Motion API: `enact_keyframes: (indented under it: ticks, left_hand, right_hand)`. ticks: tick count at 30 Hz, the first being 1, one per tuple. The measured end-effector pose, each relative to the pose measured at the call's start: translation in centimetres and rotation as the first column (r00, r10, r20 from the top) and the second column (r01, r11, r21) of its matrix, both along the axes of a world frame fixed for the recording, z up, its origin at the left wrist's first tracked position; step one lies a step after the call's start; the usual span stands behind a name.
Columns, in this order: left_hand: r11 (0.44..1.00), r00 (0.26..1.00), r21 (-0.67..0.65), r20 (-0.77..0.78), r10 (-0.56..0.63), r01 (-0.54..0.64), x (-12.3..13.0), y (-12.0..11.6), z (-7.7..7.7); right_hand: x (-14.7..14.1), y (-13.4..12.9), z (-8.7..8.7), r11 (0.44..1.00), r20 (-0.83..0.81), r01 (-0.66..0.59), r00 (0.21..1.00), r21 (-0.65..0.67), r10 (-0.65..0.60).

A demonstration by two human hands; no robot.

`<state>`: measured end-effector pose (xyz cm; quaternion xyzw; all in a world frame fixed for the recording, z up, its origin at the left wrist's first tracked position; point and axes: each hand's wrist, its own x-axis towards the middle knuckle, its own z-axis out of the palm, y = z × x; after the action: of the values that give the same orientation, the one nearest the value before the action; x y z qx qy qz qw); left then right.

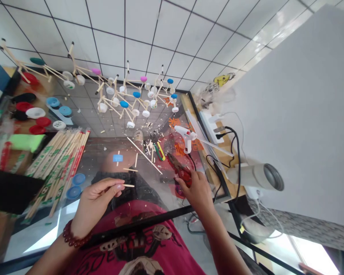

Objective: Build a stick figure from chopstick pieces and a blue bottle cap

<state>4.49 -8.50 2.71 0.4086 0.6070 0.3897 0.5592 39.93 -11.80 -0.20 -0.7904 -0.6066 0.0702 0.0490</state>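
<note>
Between the thumb and fingertips of my left hand (99, 198) is a short piece of wooden stick (129, 186), pointing right. My right hand (199, 191) is closed around the red handles of a pair of pliers (178, 166), whose dark jaws point up and left over the glass table. Just beyond my left hand lie a blue card piece (117, 158) with a stick across it and two loose short sticks (136, 160). A longer thin stick (145, 156) lies slantwise between my hands.
Stick figures with bottle-cap feet (124, 104) stand along the tiled wall. A white glue gun (185, 137), a yellow-green cutter (161, 151) and wood scraps are near the pliers. Packaged chopsticks (57, 168) and loose caps (43, 122) lie left. Cables and a power strip (213, 126) edge the right.
</note>
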Motion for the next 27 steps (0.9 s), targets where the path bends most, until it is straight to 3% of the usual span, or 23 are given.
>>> enact_keyframes:
  ticks: [3,5,7,9,11,13,15,18,21,24,27]
  left_hand:
    - [0.999,0.998,0.029,-0.06,-0.01,0.012,-0.3,-0.2,0.2]
    - [0.999,0.997,0.026,-0.07,-0.026,0.028,0.0,-0.2,0.2]
    - [0.998,0.997,0.031,-0.058,-0.048,0.05,0.6,-0.3,0.4]
    - [0.996,0.996,0.052,-0.044,-0.073,0.075,1.3,-0.5,0.5]
    - [0.991,0.995,0.095,-0.043,-0.091,0.094,2.0,-0.6,0.7]
    - [0.984,0.992,0.136,-0.068,-0.111,0.119,2.3,-0.5,1.0]
    - [0.976,0.986,0.171,-0.12,-0.114,0.134,2.0,-0.1,1.4]
    - [0.95,0.956,0.286,-0.291,-0.036,0.123,0.8,1.7,1.6]
    - [0.892,0.859,0.426,-0.503,0.096,0.15,-0.8,4.6,0.9]
    - [0.867,0.819,0.414,-0.574,0.014,0.276,-1.6,7.1,-0.6]
    - [0.86,0.802,0.379,-0.595,-0.056,0.341,-1.7,8.1,-1.8]
  right_hand:
    - [-0.7,0.1,0.6,0.992,0.011,-0.076,0.997,0.103,0.075]
    - [-2.4,0.2,1.3,0.957,-0.088,-0.181,0.975,0.226,0.205]
    - [-5.1,0.4,2.1,0.874,-0.237,-0.321,0.876,0.364,0.42]
    - [-8.2,0.8,2.6,0.774,-0.336,-0.456,0.716,0.439,0.612]
    - [-10.7,1.4,3.0,0.704,-0.379,-0.542,0.598,0.458,0.706]
    - [-12.1,2.5,3.3,0.681,-0.411,-0.585,0.543,0.44,0.732]
    - [-12.4,4.0,3.4,0.677,-0.422,-0.602,0.531,0.423,0.735]
    - [-12.3,7.4,3.2,0.709,-0.385,-0.577,0.596,0.405,0.705]
    - [-12.9,11.1,2.3,0.774,-0.389,-0.55,0.669,0.313,0.633]
    - [-14.0,13.5,1.2,0.782,-0.396,-0.589,0.681,0.203,0.616]
    - [-14.8,14.4,0.5,0.768,-0.388,-0.622,0.677,0.153,0.625]
